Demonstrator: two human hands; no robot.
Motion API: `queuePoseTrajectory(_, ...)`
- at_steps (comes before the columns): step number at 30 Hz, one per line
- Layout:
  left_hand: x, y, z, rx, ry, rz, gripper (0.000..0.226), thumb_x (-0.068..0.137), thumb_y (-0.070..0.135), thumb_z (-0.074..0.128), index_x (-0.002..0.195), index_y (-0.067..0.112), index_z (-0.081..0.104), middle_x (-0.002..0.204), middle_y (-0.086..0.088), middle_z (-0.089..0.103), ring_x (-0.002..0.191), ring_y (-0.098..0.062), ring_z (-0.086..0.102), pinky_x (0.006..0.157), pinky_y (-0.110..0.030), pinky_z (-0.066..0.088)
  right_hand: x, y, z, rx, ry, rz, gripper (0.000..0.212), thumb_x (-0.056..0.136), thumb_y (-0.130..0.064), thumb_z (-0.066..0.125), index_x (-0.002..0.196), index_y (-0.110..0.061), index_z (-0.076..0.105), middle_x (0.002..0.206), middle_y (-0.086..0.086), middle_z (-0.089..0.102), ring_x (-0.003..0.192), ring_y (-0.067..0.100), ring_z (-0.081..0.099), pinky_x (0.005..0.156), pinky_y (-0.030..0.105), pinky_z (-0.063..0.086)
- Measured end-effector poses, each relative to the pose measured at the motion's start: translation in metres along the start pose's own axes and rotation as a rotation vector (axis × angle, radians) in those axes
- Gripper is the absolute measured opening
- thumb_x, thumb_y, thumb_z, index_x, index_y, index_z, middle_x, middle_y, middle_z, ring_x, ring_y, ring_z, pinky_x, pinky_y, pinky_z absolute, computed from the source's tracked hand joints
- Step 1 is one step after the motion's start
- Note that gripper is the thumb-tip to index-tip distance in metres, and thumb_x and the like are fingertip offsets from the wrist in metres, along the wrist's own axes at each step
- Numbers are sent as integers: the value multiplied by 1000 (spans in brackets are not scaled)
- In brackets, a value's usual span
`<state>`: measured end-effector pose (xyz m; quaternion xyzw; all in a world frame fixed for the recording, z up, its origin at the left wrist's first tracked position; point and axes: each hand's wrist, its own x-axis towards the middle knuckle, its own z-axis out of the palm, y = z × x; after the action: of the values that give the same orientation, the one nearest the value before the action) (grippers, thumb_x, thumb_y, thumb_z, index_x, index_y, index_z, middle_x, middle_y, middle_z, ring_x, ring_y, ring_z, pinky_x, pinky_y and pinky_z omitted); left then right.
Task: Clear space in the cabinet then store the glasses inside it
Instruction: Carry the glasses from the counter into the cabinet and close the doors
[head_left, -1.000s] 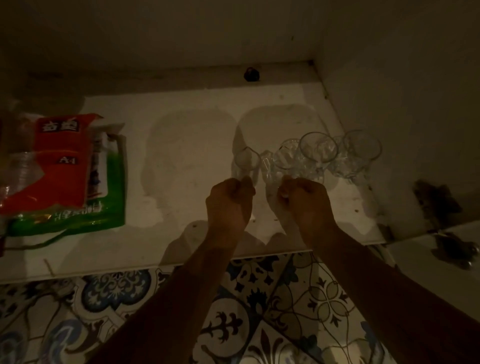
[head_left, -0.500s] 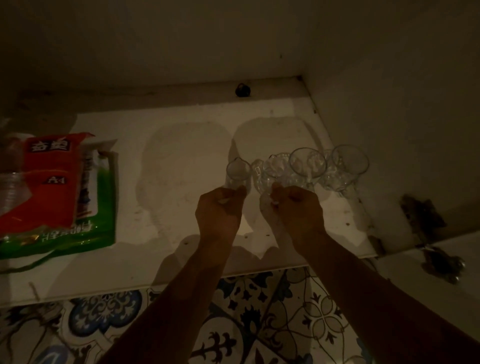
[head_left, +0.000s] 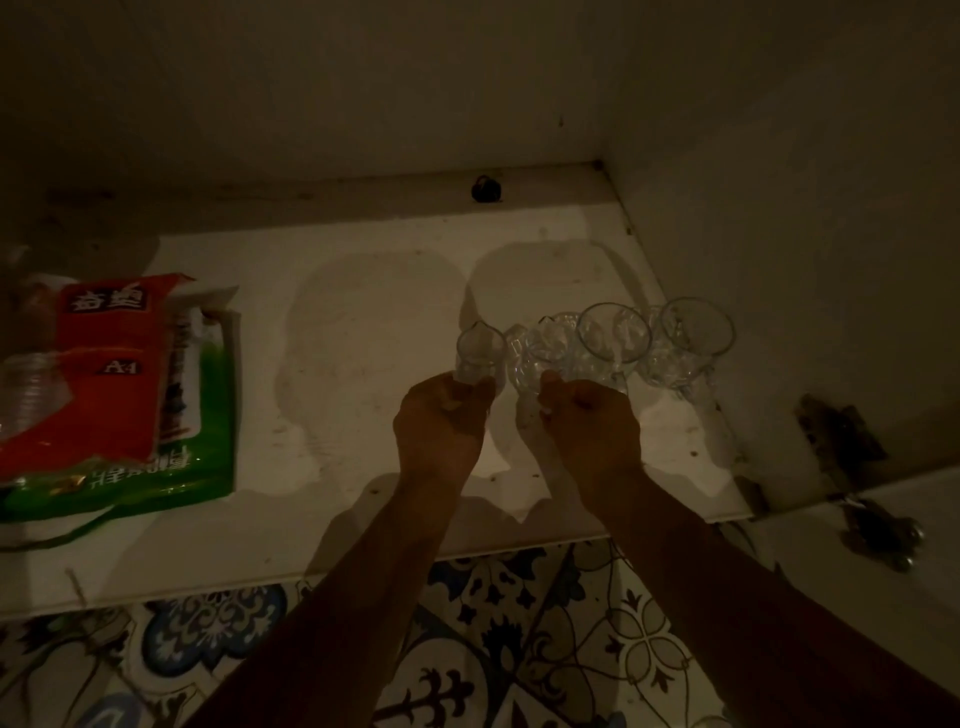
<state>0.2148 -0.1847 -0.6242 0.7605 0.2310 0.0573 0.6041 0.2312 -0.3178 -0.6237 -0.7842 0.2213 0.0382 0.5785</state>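
Both my hands reach into a dim white cabinet (head_left: 363, 509) over its floor. My left hand (head_left: 441, 421) is closed around the base of a small clear glass (head_left: 479, 348), which stands or hovers just left of the group. My right hand (head_left: 587, 426) grips a patterned clear glass (head_left: 545, 348) at its near side. Right of that, more clear glasses stand in a tight row along the right wall: one with a wide round rim (head_left: 615, 335) and another (head_left: 696, 327) nearest the wall.
A red and green pack of A4 paper (head_left: 130, 395) lies at the cabinet's left, with a clear plastic container (head_left: 28, 389) partly on it. A dark round hole (head_left: 485, 188) marks the back edge. A door hinge (head_left: 852, 467) sits at the right. Patterned floor tiles (head_left: 519, 623) lie below.
Both hands have stayed at the glasses, with only slight shifts; the view has drifted so the cabinet contents sit lower and more to the left in frame.
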Motion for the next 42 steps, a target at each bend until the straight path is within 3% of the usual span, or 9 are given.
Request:
queuePoseTrajectory(17, 2, 6, -2, 18, -16, -49, 25, 91, 32, 73, 83, 9, 77, 87, -13, 77, 92, -32, 72, 94, -47, 56, -1, -2, -6, -108, 3, -42, 37, 97, -44, 61, 71, -19, 69, 69, -2, 67, 75, 20, 65, 74, 29, 46)
queuePoseTrajectory(22, -7, 10, -8, 63, -6, -34, 24, 91, 34, 73, 84, 11, 77, 93, -11, 78, 95, -31, 72, 92, -45, 57, -9, -10, -14, -95, -16, -20, 36, 95, -52, 62, 72, -24, 68, 78, 0, 71, 90, 27, 70, 91, 42, 55)
queuePoseTrajectory(25, -16, 15, -18, 105, -20, -50, 19, 92, 36, 71, 78, 24, 73, 90, -2, 74, 95, -25, 70, 90, -34, 55, -16, -9, -23, -97, -16, -22, 33, 94, -53, 62, 74, -28, 68, 78, -4, 70, 84, 21, 67, 83, 35, 53)
queuePoseTrajectory(29, -32, 24, -31, 110, -21, -9, 18, 93, 33, 71, 87, 17, 75, 91, 2, 71, 89, -15, 64, 82, -22, 48, -28, -13, -40, -131, -35, -82, 23, 93, -52, 65, 85, -30, 67, 73, -21, 59, 68, -4, 52, 62, 15, 41)
queuePoseTrajectory(31, -41, 32, -38, 147, -19, 35, 20, 93, 34, 70, 87, 16, 75, 88, 5, 70, 86, -11, 62, 78, -18, 44, -36, -20, -51, -143, -18, -120, 26, 92, -52, 66, 92, -26, 71, 74, -22, 60, 69, -5, 55, 55, 7, 38)
queuePoseTrajectory(34, -55, 54, -48, 181, -41, 59, 18, 93, 37, 70, 94, 20, 77, 92, 9, 70, 85, -7, 62, 82, -21, 48, -50, -36, -68, -112, -4, -164, 29, 91, -48, 69, 97, -20, 74, 84, -12, 69, 82, 14, 70, 73, 25, 58)
queuePoseTrajectory(36, -67, 74, -55, 173, -45, 50, 12, 92, 35, 72, 88, 26, 77, 88, 16, 69, 79, 3, 59, 80, -15, 44, -64, -54, -80, -109, -21, -184, 30, 92, -45, 69, 101, -17, 73, 99, -3, 74, 96, 20, 71, 90, 40, 58)
queuePoseTrajectory(39, -87, 119, -63, 176, -52, 55, 21, 90, 31, 75, 70, 36, 69, 76, 27, 63, 64, 17, 55, 65, 4, 38, -89, -91, -105, -171, -41, -248, 39, 94, -44, 67, 113, -11, 70, 112, 7, 74, 107, 25, 68, 100, 39, 52)
queuePoseTrajectory(42, -112, 169, -72, 207, -81, 65, 24, 90, 31, 75, 68, 39, 67, 76, 25, 64, 61, 22, 57, 57, 9, 35, -119, -133, -137, -271, -42, -324, 38, 97, -44, 63, 114, -11, 69, 111, 9, 74, 105, 26, 69, 92, 29, 50)
